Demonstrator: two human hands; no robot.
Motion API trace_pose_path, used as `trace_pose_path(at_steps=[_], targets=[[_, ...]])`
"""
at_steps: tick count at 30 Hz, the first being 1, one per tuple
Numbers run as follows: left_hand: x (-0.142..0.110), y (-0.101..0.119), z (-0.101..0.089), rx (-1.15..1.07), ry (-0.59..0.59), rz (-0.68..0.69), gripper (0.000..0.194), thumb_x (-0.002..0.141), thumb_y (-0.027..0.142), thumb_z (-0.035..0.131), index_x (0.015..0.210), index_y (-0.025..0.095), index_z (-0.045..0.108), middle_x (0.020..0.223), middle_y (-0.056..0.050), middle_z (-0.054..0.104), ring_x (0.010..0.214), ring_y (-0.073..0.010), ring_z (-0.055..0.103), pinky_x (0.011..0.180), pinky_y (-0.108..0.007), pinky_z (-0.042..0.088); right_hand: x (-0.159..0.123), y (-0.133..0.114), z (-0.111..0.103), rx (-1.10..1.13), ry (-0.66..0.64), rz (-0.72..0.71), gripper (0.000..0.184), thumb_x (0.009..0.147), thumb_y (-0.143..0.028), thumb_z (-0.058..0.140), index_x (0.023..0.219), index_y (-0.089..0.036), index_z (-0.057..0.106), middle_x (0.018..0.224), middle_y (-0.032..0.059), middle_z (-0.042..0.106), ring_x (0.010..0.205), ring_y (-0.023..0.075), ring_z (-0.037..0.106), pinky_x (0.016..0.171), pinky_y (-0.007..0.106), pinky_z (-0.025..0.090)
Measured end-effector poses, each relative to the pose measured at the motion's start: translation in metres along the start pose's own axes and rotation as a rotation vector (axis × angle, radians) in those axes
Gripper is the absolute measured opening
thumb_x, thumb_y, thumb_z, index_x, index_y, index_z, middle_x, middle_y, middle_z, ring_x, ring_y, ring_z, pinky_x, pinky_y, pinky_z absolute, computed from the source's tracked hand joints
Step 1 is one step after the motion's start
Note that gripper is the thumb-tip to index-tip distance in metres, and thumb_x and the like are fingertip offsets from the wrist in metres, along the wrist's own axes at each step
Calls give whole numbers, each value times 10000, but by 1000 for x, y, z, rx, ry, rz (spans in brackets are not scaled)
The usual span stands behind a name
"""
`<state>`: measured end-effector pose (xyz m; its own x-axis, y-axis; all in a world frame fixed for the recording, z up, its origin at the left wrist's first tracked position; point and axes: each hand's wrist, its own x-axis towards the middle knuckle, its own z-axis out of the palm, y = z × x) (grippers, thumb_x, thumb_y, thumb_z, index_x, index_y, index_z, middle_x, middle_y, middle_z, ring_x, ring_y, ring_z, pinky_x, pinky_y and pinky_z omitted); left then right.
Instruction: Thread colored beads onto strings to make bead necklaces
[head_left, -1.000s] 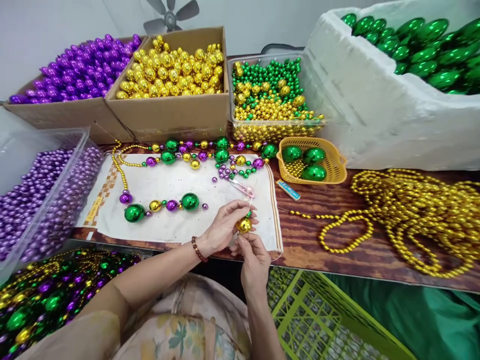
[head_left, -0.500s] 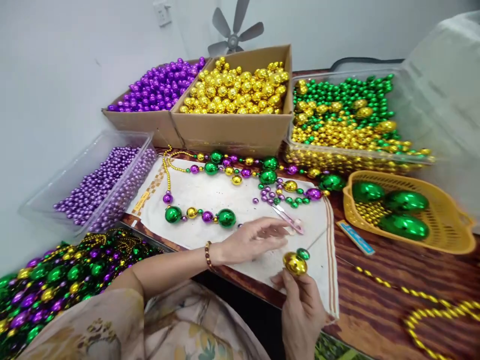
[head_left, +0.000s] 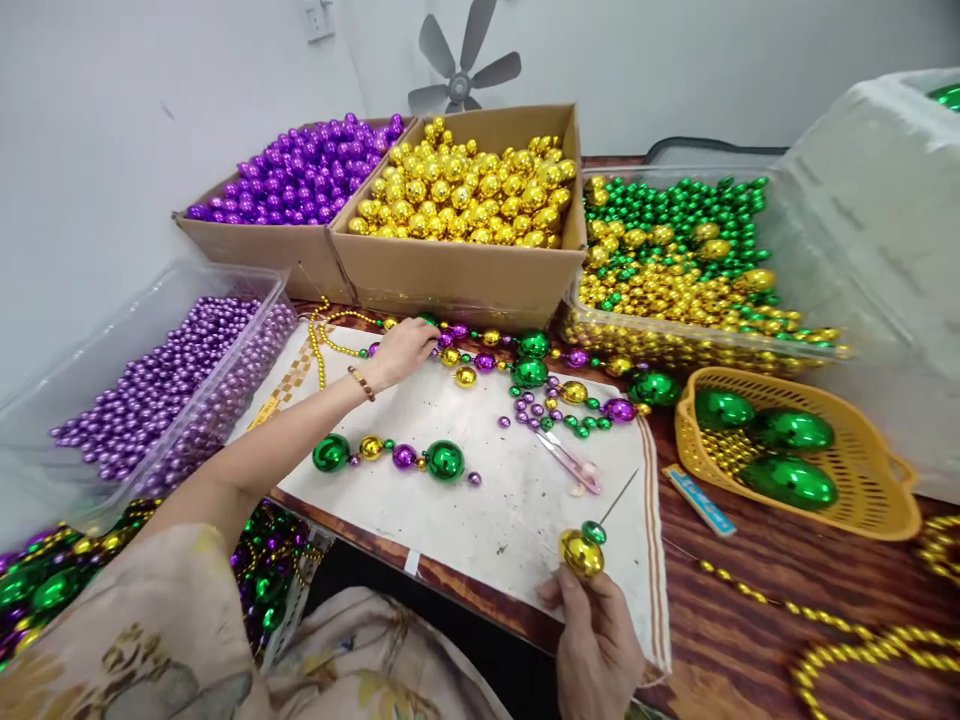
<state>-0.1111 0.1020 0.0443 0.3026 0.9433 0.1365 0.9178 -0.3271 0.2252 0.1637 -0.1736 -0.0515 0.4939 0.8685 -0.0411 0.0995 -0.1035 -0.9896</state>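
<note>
My right hand (head_left: pixel 596 630), low and right of centre, pinches a large shiny gold bead (head_left: pixel 581 553) between thumb and fingers. A small green bead (head_left: pixel 594 532) sits against it, and a thin needle (head_left: pixel 621 495) sticks up from that bead. My left hand (head_left: pixel 405 350) reaches over the mixed bead strand (head_left: pixel 491 338) at the back of the white cloth (head_left: pixel 480 510). Its fingers are bent and close together; what the tips hold, if anything, is hidden. A shorter row of green, gold and purple beads (head_left: pixel 403 456) lies in front. Pink-handled scissors (head_left: pixel 570 462) lie on the cloth.
Cardboard boxes of purple beads (head_left: pixel 300 180) and gold beads (head_left: pixel 457 190) stand behind. Clear bins hold purple beads (head_left: pixel 165 385) and green-gold beads (head_left: pixel 682 250). A yellow basket (head_left: pixel 877 500) holds big green beads. A gold strand (head_left: pixel 825 622) lies right.
My left hand has moved left and away from me, from near the scissors to the back strand. The right hand still holds the gold bead. The view has shifted slightly.
</note>
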Motion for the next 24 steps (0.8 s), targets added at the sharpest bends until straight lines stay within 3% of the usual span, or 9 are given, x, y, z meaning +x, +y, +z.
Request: trace_pose_path(at_steps=[5,10,13,15,18,21,24], targets=[[32,30,14,349,-98,-17,271,968,286,538,1098,126,714,1146,-188,687,1139,-335,610,948,-450,417,0,-3,1,17,5,-10,303,877,-457,685,779,-181,609,619,-21,594,588,128,541,620,250,452],[41,38,16,268,-168,-190,298,920,326,633,1106,100,693,1058,-205,729,1073,-353,665,967,-476,399,0,-3,1,42,-7,-12,315,882,-461,683,766,-183,592,616,-18,586,596,134,531,625,261,446],[36,35,13,165,-107,-211,290,914,268,626,1154,110,664,1133,-205,712,1121,-348,653,993,-480,411,-1,-3,1,91,-14,-12,301,882,-449,687,772,-189,582,611,-20,585,592,137,526,621,265,446],[25,35,9,-82,15,-171,295,898,225,628,1175,127,647,1219,-183,681,1180,-319,622,1021,-454,425,-1,-4,1,120,-11,-18,293,879,-440,690,771,-192,578,600,-23,578,582,137,523,610,263,445],[-3,44,2,-773,106,-119,370,847,208,671,1209,153,614,1234,-130,661,1131,-234,630,961,-365,501,-1,-4,1,145,-26,-17,288,875,-437,688,771,-192,579,594,-24,573,568,137,526,593,263,444],[-37,68,-2,-1381,-16,-176,400,836,266,716,1214,197,606,1127,-79,685,976,-176,676,870,-342,554,-1,-2,2,150,-50,-21,277,882,-430,676,774,-193,580,597,-25,574,564,137,533,593,265,449],[-65,94,-2,-1718,-160,-271,310,840,309,748,1115,207,647,1064,-58,712,958,-187,709,923,-397,562,-3,-5,1,150,-100,-31,258,903,-410,652,780,-196,579,597,-27,581,558,134,540,586,259,448]])
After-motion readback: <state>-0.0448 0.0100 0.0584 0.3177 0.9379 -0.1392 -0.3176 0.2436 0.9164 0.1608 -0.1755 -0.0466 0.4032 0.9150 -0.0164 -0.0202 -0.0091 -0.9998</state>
